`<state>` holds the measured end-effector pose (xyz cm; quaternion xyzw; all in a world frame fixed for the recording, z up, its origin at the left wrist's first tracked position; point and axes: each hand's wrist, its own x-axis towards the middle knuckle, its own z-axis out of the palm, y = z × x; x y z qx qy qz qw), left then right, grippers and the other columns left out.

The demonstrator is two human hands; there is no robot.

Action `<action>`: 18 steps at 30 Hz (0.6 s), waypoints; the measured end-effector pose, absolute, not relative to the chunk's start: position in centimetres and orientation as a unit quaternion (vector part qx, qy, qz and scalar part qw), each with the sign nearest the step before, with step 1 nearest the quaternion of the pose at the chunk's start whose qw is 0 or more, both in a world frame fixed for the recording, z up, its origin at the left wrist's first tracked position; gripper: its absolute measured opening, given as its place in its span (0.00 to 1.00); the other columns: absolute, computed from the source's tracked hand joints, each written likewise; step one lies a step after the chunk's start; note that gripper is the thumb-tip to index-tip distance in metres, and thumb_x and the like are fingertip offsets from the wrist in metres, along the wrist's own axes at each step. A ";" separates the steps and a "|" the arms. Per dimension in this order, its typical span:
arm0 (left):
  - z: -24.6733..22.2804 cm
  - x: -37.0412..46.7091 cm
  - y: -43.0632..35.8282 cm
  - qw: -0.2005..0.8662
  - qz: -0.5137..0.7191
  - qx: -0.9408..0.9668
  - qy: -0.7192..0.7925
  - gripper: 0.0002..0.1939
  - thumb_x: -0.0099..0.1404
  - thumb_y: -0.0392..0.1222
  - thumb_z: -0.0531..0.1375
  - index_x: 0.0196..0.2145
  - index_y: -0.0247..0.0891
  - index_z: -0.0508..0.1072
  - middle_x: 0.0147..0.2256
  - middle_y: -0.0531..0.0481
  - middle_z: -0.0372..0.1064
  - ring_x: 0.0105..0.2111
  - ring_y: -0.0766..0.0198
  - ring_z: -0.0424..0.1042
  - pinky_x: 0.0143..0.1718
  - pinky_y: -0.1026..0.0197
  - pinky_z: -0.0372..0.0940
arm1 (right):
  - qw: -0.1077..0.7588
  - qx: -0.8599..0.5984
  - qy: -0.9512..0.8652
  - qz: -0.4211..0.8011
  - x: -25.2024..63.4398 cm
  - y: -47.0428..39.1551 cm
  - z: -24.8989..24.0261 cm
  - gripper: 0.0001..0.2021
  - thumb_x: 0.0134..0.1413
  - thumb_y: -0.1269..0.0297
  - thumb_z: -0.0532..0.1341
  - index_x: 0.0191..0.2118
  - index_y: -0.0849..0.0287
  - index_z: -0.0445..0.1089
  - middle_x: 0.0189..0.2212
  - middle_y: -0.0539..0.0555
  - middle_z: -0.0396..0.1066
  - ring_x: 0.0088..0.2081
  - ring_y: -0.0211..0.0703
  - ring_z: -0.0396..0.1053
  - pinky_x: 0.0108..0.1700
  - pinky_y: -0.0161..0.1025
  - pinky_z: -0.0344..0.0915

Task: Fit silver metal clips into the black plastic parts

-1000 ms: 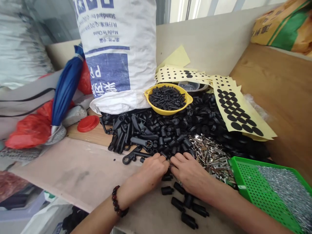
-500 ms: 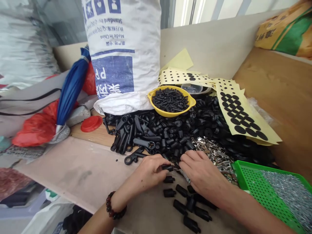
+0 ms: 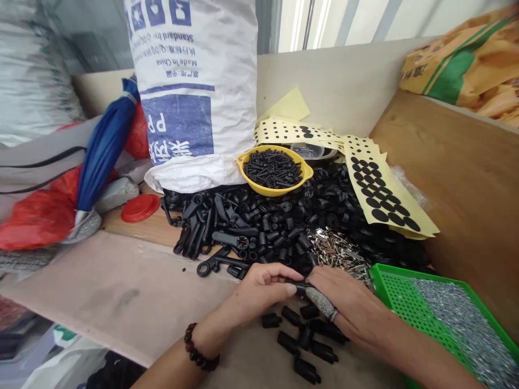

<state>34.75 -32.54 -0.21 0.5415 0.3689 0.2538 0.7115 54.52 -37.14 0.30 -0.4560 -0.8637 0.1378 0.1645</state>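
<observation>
My left hand (image 3: pixel 265 286), a bead bracelet on its wrist, pinches a small black cylindrical part (image 3: pixel 299 286) between thumb and fingers. My right hand (image 3: pixel 340 294) meets it at the part's other end, its fingers closed around a grey speckled tool handle (image 3: pixel 321 303). The tool's working end is hidden. Below the hands, several black cylindrical pieces (image 3: pixel 305 337) lie scattered on the tabletop (image 3: pixel 243 351). Just beyond the right hand is a heap of small metal clips (image 3: pixel 336 251).
Black plastic parts (image 3: pixel 279 221) are piled behind the hands, with a yellow bowl (image 3: pixel 271 192) of black screw-like pieces above them. A green perforated tray (image 3: pixel 421 319) holds metal pins at the right. Dotted yellow sheets (image 3: pixel 375 186), a white sack (image 3: pixel 194 81) and a red lid (image 3: pixel 140 208) lie farther back.
The two hands have come together around the black part. The speckled handle now shows clearly under my right hand. The whole view has shifted slightly, moving the background left.
</observation>
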 end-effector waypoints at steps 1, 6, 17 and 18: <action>-0.3 34.9 -32.7 0.709 0.254 0.546 0.367 0.17 0.51 0.46 0.65 0.37 0.33 0.76 0.22 0.54 0.64 0.21 0.72 0.58 0.23 0.69 0.53 | 0.170 -0.461 -0.858 0.153 54.6 -37.4 0.4 0.13 0.53 0.79 0.45 0.30 0.59 0.63 0.28 0.55 0.65 0.30 0.45 0.61 0.34 0.41 0.59; -0.3 35.7 -33.4 0.589 0.329 0.667 0.315 0.12 0.59 0.44 0.60 0.37 0.34 0.77 0.32 0.47 0.73 0.30 0.65 0.69 0.32 0.65 0.64 | 0.232 -0.470 -0.803 0.282 54.6 -38.3 0.8 0.11 0.55 0.74 0.45 0.32 0.57 0.62 0.29 0.53 0.67 0.32 0.45 0.63 0.36 0.41 0.61; -0.3 35.7 -33.6 0.539 0.288 0.728 0.311 0.14 0.65 0.45 0.55 0.41 0.36 0.76 0.31 0.48 0.74 0.29 0.65 0.70 0.32 0.65 0.65 | 0.302 -0.448 -0.817 0.202 54.6 -39.1 -0.8 0.10 0.58 0.72 0.45 0.35 0.56 0.62 0.30 0.54 0.65 0.33 0.46 0.61 0.35 0.41 0.58; -0.3 35.8 -33.6 0.584 0.274 0.691 0.325 0.15 0.64 0.46 0.55 0.40 0.36 0.76 0.28 0.49 0.72 0.26 0.67 0.68 0.29 0.66 0.64 | 0.301 -0.440 -0.834 0.143 54.6 -39.1 -1.0 0.10 0.56 0.74 0.45 0.34 0.57 0.61 0.29 0.55 0.64 0.32 0.46 0.60 0.34 0.41 0.57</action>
